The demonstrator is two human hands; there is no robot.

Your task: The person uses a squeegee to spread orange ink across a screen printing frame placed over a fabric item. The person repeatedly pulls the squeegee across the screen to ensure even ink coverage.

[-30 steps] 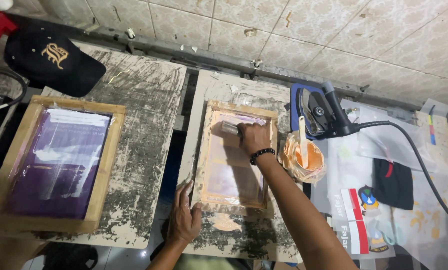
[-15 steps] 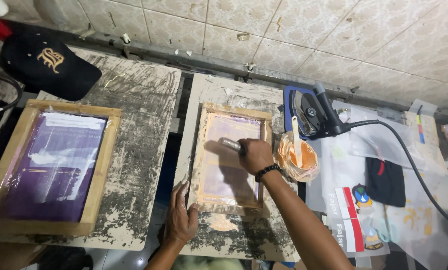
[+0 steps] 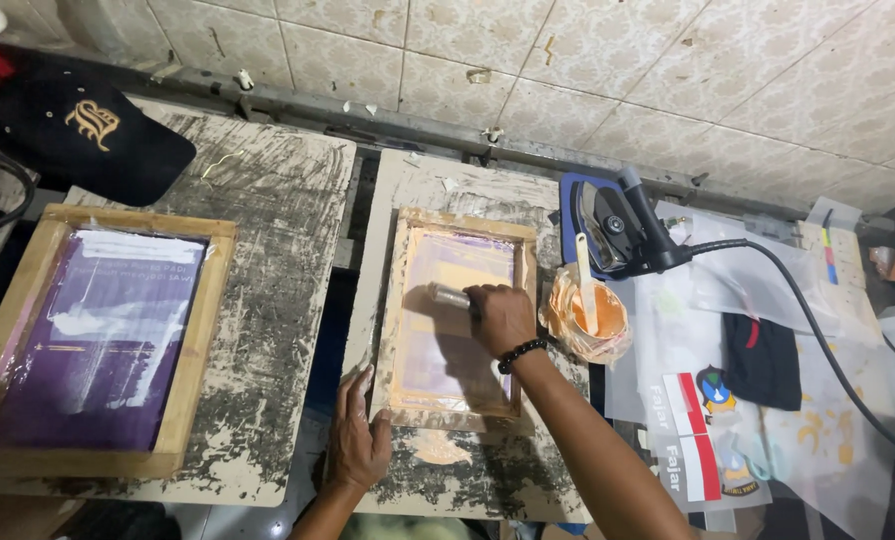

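Paint-smeared surface (image 3: pixel 268 200): squeegee (image 3: pixel 451 296) is gripped mid-screen by right hand (image 3: pixel 501 318); wooden frame (image 3: pixel 458 320) is steadied by flat-spread left hand (image 3: pixel 358 440); lower half seems left.

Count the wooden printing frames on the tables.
2. A large frame with a purple screen lies on the left table. A smaller frame with orange ink lies on the middle table, steadied by the left hand. More may lie out of view.

Squeegee (image 3: pixel 451 296) blade under right hand (image 3: pixel 501 318)

Stained cream tiled wall (image 3: pixel 668 70) behind two paint-smeared worktables (image 3: pixel 268 230)
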